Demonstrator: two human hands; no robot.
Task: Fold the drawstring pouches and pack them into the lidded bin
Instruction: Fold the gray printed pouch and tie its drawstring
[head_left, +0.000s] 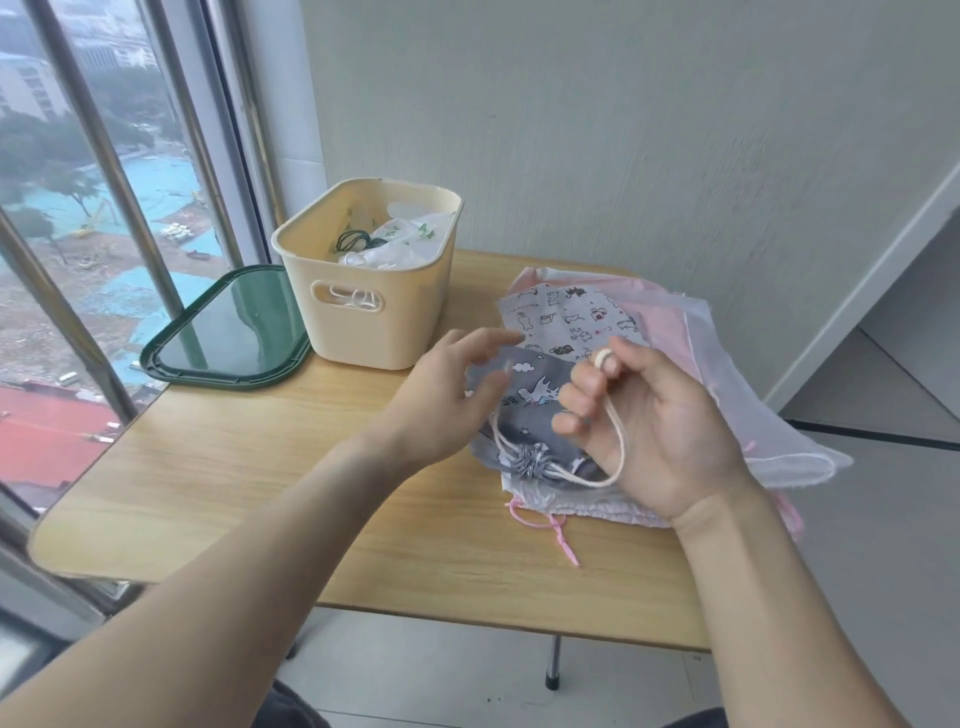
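Note:
A grey printed drawstring pouch (530, 410) lies on top of a pile of pouches (691, 332) at the table's right side. My right hand (649, 426) is palm up over it, fingers curled round its cream cord (613, 441), which loops over one fingertip. My left hand (447, 400) hovers at the pouch's left edge with fingers relaxed and spread, blurred. The cream bin (363, 291) stands at the back of the table, holding white pouches. Its dark green lid (228, 332) lies flat to the bin's left.
The small wooden table (260, 467) stands against a window with metal bars on the left and a grey wall behind. A pink cord (558, 535) trails from the pile toward the front edge.

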